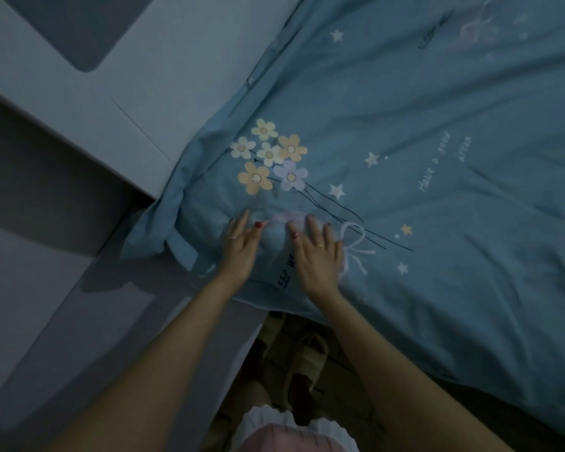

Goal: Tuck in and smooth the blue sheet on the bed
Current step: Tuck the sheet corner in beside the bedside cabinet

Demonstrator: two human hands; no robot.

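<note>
Slippered feet (302, 363) nearest of all, planted on the floor just short of the bed edge, with a pink hem below them in the view. Beyond these, two bare forearms reaching forward onto the blue sheet (437, 190). Left hand (240, 249) laid flat on the fabric, fingers straight and slightly spread, holding nothing, a ring on one finger. Right hand (320, 256) likewise flat and pressing, fingers straight and close together, pinching no cloth. Both resting just short of the printed flower cluster (271, 158), the left one closer to the bunched corner (163, 230) of the sheet.

That corner lay to the left of the left hand, folded over itself and hanging loose beside the pale bed frame (95, 125), apparently not yet tucked. Sheet's long run stretched away and to the right of the flower cluster, creased in shallow diagonal ridges past the printed lettering. Judged from this: smoothing under way near the corner, tucking of the bunched fold still to come. Left hand the nearer of the two to that fold, so likely the one to push it down between mattress and frame, while the right could hold the fabric taut. Far right of the flower cluster too dim for detail.
</note>
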